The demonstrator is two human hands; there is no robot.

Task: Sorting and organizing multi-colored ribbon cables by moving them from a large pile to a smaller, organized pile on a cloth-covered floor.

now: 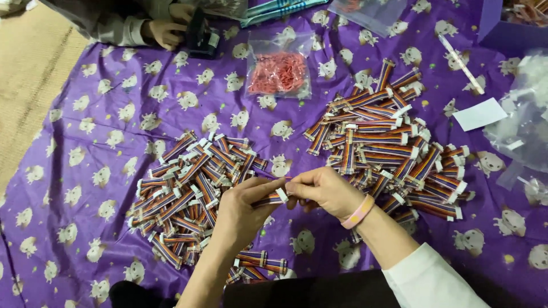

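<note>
Evenly and softly lit from above, fairly bright. Faint sheen on the purple cloth [85,239] and clear plastic bags [522,122]. Weak shadows beneath the hands [285,199]. Slightly soft at edges; mild wide-angle stretch.

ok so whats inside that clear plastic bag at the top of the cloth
The clear bag holds a heap of small red pieces, too small to tell apart. The purple cloth under it is mostly covered by them.

Two heaps of ribbon cables were spread on the cloth [85,148], one heap [188,194] lying left and the other [394,142] right, with a bag of small parts [278,71] set behind and between them and a paper slip [479,114] at far right.
</note>
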